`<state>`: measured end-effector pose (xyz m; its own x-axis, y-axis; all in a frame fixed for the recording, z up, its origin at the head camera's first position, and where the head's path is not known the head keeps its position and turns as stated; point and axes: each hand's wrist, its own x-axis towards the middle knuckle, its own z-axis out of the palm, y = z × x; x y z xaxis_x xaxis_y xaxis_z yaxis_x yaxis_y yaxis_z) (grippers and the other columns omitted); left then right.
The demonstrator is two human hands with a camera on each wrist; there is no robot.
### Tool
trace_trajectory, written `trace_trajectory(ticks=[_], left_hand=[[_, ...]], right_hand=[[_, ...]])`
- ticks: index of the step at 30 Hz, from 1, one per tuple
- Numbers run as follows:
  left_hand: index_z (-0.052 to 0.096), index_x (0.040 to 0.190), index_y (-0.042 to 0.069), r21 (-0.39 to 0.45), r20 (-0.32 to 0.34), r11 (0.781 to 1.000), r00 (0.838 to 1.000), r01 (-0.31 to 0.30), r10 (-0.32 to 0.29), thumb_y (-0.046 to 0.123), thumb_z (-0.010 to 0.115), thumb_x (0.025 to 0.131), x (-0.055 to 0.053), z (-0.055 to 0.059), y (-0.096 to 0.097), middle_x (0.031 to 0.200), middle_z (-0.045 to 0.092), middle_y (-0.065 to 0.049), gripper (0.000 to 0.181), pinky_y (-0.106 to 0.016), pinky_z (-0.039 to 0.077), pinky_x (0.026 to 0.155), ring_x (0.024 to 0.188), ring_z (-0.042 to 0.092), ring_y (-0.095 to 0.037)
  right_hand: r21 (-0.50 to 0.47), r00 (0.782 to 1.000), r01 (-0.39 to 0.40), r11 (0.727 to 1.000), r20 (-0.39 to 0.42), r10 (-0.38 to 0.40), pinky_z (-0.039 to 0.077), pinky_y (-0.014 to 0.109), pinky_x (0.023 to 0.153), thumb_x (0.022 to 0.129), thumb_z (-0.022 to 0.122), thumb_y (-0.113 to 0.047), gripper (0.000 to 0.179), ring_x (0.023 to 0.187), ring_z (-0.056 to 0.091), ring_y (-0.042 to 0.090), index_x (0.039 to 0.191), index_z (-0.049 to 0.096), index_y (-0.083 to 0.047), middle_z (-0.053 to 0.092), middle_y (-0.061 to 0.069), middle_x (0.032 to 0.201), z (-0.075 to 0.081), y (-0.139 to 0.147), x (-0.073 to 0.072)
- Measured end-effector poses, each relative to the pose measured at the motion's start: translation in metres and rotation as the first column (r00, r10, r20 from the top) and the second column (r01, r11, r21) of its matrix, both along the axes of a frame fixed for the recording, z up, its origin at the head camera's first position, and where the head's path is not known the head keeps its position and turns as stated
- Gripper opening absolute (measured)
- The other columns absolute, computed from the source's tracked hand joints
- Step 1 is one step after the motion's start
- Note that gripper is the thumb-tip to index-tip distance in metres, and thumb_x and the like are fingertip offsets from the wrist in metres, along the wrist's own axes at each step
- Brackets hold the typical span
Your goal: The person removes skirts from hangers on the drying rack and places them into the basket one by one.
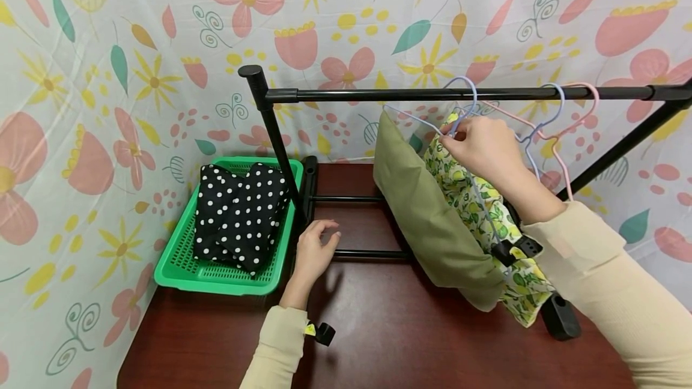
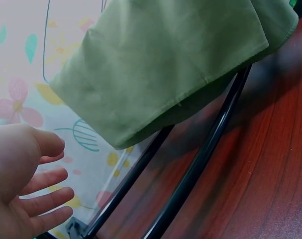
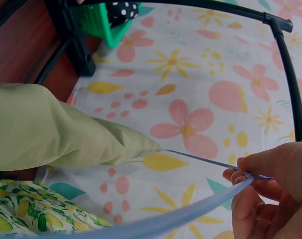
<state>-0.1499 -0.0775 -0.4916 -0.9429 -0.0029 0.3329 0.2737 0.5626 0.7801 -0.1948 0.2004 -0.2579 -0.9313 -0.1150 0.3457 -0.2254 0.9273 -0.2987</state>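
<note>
A light blue hanger (image 1: 420,117) bears a plain olive-green cloth (image 1: 427,209), its hook at the rack's black top bar (image 1: 373,95). My right hand (image 1: 486,146) pinches this hanger just below the hook; in the right wrist view, thumb and fingertips meet on the blue wire (image 3: 210,160). Behind the olive cloth hangs a lemon-print cloth (image 1: 456,164). My left hand (image 1: 313,251) holds nothing, its fingers loosely bent, beside the rack's left post. The left wrist view puts that hand (image 2: 31,184) apart from the lower corner of the olive cloth (image 2: 160,74).
At the left a green plastic basket (image 1: 216,281) holds a black polka-dot cloth (image 1: 238,215). Another blue hanger (image 1: 557,107) and a pink hanger (image 1: 591,107) hang farther right on the bar. Low crossbars (image 1: 373,255) join the rack's feet on the brown table (image 1: 378,329).
</note>
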Motion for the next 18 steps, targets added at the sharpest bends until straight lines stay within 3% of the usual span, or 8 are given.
trace_trajectory(ticks=[7, 13, 18], left_hand=[[0.069, 0.096, 0.014, 0.043, 0.047, 0.999, 0.999, 0.016, -0.018, 0.014, 0.067, 0.083, -0.004, -0.005, 0.003, 0.105, 0.065, -0.005, 0.013, -0.035, 0.053, 0.075, 0.094, 0.061, -0.020], [0.068, 0.098, 0.013, 0.107, 0.090, 0.994, 0.995, 0.027, -0.036, 0.011, 0.067, 0.083, -0.008, -0.007, 0.009, 0.100, 0.065, -0.006, 0.015, -0.033, 0.054, 0.075, 0.092, 0.063, -0.021], [0.064, 0.106, 0.013, 0.147, 0.177, 0.989, 0.983, 0.015, -0.041, 0.014, 0.065, 0.085, -0.010, -0.010, 0.017, 0.105, 0.065, -0.009, 0.021, -0.031, 0.053, 0.078, 0.093, 0.064, -0.019]], right_hand=[[0.006, 1.000, -0.004, 1.000, -0.009, 0.004, 0.028, 0.031, 0.040, 0.086, 0.057, -0.025, 0.031, 0.043, 0.045, 0.021, 0.061, 0.063, -0.007, 0.062, 0.009, 0.058, 0.003, -0.002, 0.003], [0.005, 0.999, -0.027, 1.000, -0.033, 0.027, 0.028, 0.031, 0.042, 0.085, 0.059, -0.025, 0.033, 0.043, 0.044, 0.021, 0.059, 0.063, -0.006, 0.059, 0.008, 0.052, 0.008, -0.003, 0.003], [0.007, 0.998, -0.033, 0.999, -0.046, 0.034, 0.029, 0.031, 0.046, 0.086, 0.059, -0.028, 0.042, 0.044, 0.042, 0.020, 0.050, 0.050, -0.010, 0.054, 0.006, 0.049, 0.013, -0.005, 0.003]])
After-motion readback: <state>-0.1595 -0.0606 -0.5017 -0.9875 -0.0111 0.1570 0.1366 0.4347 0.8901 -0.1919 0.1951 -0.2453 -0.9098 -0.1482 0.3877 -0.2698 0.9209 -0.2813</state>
